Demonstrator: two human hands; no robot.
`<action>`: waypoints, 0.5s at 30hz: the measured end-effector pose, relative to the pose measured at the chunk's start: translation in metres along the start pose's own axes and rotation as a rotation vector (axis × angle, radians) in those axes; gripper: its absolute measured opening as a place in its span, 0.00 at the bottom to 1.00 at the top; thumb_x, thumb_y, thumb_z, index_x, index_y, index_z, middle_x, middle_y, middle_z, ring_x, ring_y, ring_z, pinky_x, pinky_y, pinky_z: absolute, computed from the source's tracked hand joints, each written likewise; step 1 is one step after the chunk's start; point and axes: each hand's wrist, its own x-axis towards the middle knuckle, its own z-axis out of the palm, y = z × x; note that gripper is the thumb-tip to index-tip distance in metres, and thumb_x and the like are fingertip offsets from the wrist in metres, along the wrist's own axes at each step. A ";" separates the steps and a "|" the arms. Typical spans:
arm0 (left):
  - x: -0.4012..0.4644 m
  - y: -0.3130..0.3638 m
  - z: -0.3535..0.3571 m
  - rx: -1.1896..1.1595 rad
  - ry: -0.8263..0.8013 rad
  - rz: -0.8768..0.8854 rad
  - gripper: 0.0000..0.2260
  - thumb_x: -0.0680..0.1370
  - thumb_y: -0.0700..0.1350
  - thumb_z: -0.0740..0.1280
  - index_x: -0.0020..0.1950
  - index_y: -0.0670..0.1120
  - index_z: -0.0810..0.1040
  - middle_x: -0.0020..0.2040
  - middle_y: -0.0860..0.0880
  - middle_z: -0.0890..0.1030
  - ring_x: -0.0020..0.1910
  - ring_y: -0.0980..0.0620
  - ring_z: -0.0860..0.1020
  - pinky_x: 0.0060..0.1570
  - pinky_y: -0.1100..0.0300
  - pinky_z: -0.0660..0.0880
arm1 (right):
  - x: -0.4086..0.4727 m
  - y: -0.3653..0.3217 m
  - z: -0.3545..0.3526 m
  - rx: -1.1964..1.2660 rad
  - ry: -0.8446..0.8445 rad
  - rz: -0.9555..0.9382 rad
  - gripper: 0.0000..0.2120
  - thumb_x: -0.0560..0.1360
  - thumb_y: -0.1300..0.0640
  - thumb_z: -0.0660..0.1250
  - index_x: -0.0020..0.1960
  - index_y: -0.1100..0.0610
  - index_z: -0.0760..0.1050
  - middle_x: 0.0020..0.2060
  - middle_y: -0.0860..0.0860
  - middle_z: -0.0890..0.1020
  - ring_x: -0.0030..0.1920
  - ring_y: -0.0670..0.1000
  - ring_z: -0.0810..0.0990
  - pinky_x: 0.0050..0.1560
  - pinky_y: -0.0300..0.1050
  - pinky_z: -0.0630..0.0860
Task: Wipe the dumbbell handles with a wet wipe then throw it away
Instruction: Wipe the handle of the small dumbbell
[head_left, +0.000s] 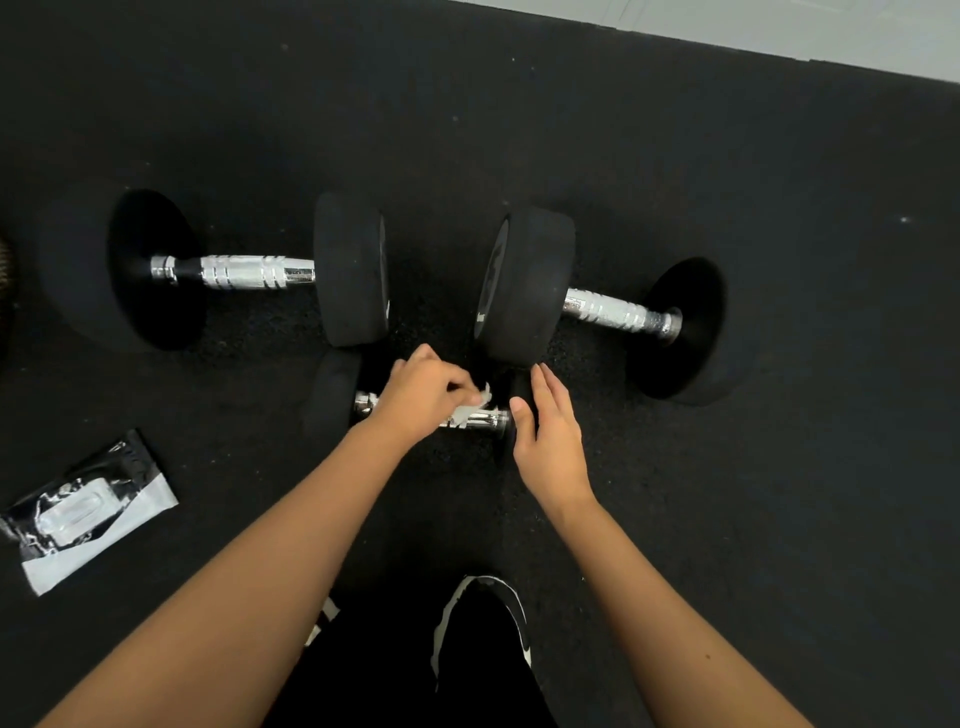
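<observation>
We see through one wide-angle head camera, looking steeply down and forward at the black floor (727, 156), close above both forearms, with the dumbbells (249, 270) lying just ahead of us.

we look down on a dark rubber floor (727, 156), black and finely grained, speckled here and there with small pale flecks. it fills almost the whole view. along the top right corner the dark surface ends in a straight slanting edge, and past it we see a strip of pale grey flooring (779, 31) with faint seams in it, smooth and lighter than everything else. the light is soft and even, coming from above; we see only short, blurred shadows on the rubber, and the grain shows a little brighter near the middle of the view than toward the left and lower edges, where the floor sinks into near black.
</observation>
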 end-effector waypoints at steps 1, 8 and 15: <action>0.000 0.004 0.003 0.026 -0.005 0.033 0.08 0.74 0.51 0.68 0.50 0.51 0.83 0.51 0.51 0.77 0.56 0.50 0.69 0.62 0.56 0.63 | 0.000 0.000 0.000 0.001 0.005 -0.002 0.24 0.80 0.55 0.56 0.74 0.59 0.57 0.74 0.51 0.58 0.74 0.49 0.57 0.67 0.31 0.52; -0.019 -0.004 0.015 0.219 0.083 0.351 0.09 0.76 0.50 0.66 0.53 0.50 0.82 0.50 0.58 0.81 0.54 0.52 0.70 0.52 0.59 0.62 | -0.001 0.002 0.001 -0.002 -0.001 -0.003 0.24 0.80 0.55 0.56 0.75 0.58 0.56 0.75 0.51 0.58 0.74 0.48 0.57 0.65 0.28 0.51; -0.018 0.008 0.023 0.151 0.137 0.260 0.08 0.76 0.50 0.66 0.49 0.49 0.82 0.48 0.57 0.82 0.54 0.52 0.69 0.54 0.57 0.63 | -0.001 0.001 0.002 0.002 0.014 0.004 0.24 0.81 0.55 0.56 0.75 0.59 0.56 0.74 0.51 0.58 0.74 0.48 0.58 0.64 0.26 0.50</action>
